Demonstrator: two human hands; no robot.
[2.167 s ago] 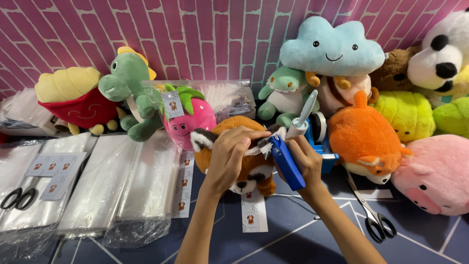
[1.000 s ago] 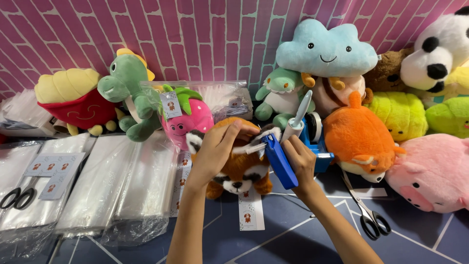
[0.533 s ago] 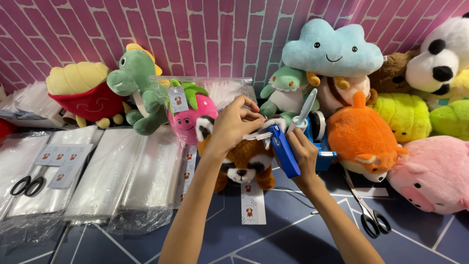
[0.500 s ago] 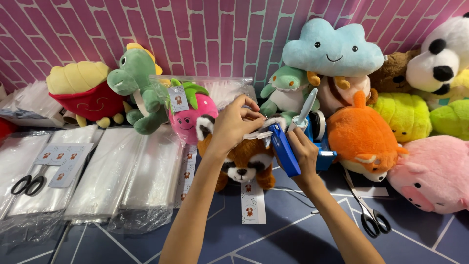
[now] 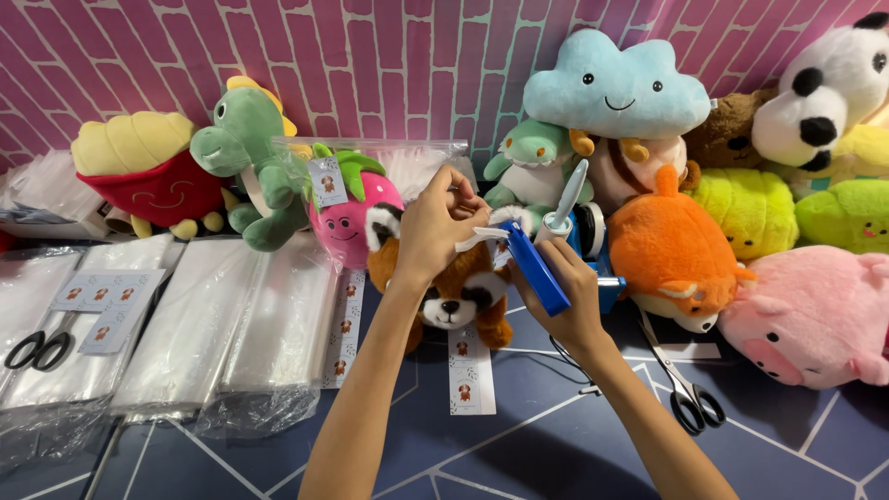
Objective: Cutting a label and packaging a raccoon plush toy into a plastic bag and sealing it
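Left hand (image 5: 433, 227) fingers pinch a white paper tag at the brown-and-white raccoon plush (image 5: 454, 287), right hand (image 5: 565, 292) gripping the blue tagging gun (image 5: 535, 268) just beside it.

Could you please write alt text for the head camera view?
Left hand grips a red panda plush while right hand holds a blue tagging gun against it, amid other plush toys and stacked clear bags.
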